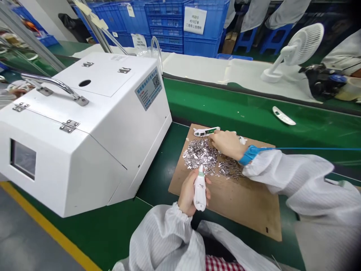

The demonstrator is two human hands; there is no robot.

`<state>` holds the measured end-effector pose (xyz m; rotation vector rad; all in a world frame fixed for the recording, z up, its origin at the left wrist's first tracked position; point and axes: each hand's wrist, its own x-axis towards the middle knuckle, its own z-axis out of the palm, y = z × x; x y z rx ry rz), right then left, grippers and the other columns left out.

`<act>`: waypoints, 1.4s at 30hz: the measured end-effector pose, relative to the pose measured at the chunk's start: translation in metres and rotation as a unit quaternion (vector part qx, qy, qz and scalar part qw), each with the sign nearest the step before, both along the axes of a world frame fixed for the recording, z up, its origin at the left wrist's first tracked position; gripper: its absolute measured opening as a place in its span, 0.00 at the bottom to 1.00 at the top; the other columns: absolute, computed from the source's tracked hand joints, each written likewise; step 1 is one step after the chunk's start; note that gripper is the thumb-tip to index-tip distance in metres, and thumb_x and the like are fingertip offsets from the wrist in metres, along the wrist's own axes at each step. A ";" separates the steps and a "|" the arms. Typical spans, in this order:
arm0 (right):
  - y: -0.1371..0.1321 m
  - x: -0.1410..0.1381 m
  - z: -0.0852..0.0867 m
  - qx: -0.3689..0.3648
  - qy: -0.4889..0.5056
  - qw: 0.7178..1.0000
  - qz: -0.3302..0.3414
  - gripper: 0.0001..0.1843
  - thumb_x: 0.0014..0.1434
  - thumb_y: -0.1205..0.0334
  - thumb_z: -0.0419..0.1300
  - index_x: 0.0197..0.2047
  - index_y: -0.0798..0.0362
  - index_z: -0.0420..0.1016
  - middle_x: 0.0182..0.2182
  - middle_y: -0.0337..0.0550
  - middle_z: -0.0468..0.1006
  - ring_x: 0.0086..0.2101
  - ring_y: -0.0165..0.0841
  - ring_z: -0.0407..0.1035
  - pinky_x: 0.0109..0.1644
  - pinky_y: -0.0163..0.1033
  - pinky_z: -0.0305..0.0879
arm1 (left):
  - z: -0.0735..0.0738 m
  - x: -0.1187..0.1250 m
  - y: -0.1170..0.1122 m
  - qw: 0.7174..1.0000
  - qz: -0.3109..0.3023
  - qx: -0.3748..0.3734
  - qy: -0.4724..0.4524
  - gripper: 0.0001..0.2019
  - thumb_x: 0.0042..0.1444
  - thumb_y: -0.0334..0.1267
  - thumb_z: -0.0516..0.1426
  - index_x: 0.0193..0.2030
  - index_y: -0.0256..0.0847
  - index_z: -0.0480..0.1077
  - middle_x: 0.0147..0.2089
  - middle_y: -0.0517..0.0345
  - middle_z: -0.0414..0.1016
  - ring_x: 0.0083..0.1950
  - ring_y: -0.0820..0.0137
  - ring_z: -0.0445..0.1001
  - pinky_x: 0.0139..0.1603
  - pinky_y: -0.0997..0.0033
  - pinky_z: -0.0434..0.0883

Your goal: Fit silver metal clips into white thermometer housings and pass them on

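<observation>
My left hand (189, 194) is closed around a white ear thermometer (200, 190), its narrow tip with a pale green ring pointing away from me. Just beyond that tip lies a heap of small shiny metal pieces (199, 153). My right hand (228, 144), with a blue wrist strap (251, 153) on its wrist, reaches over the cardboard (242, 205). Its fingers are bent down at the near end of an open thermometer housing (205, 131) with a green circuit board inside. A second, darker heap of metal pieces (229, 168) lies below that wrist.
A large white machine (113, 113) with a chrome handle stands at left. On the green conveyor belt (203, 99) rests a white shell part (283, 115). A white fan (299, 47) and blue crates (166, 26) are behind it. A blue cord (316, 148) runs right from the wrist strap.
</observation>
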<state>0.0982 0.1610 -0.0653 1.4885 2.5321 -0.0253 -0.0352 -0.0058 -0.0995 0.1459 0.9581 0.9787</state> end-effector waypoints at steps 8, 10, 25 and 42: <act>-0.006 -0.009 -0.023 0.006 -0.021 0.998 0.055 0.18 0.66 0.70 0.46 0.44 0.62 0.77 0.43 0.61 0.77 0.41 0.46 0.75 0.38 0.42 0.65 | 0.005 0.003 0.001 1.000 -0.011 0.014 0.000 0.14 0.65 0.46 0.47 0.50 0.40 0.60 0.31 0.60 0.71 0.14 0.73 0.66 0.08 0.75 0.63; -0.006 -0.013 -0.025 0.007 -0.018 0.998 0.063 0.18 0.65 0.73 0.45 0.44 0.62 0.77 0.44 0.62 0.78 0.42 0.45 0.75 0.38 0.42 0.65 | 0.005 0.005 0.000 1.000 -0.015 0.014 0.002 0.13 0.65 0.46 0.47 0.49 0.40 0.61 0.31 0.60 0.71 0.14 0.74 0.66 0.08 0.75 0.63; -0.101 0.022 0.043 -0.104 0.343 0.931 0.073 0.07 0.64 0.62 0.57 0.37 0.51 0.76 0.29 0.34 0.78 0.29 0.27 0.70 0.34 0.32 0.61 | 0.016 0.018 0.026 0.991 0.031 0.128 0.016 0.12 0.62 0.48 0.52 0.41 0.43 0.58 0.20 0.66 0.66 0.13 0.73 0.65 0.12 0.78 0.61; -0.123 0.046 0.032 0.036 0.217 0.954 0.204 0.10 0.64 0.67 0.56 0.41 0.50 0.79 0.35 0.41 0.78 0.29 0.29 0.70 0.26 0.35 0.55 | 0.019 0.047 0.023 0.999 -0.028 -0.001 -0.017 0.13 0.67 0.44 0.45 0.35 0.40 0.62 0.15 0.64 0.61 0.12 0.71 0.63 0.11 0.75 0.60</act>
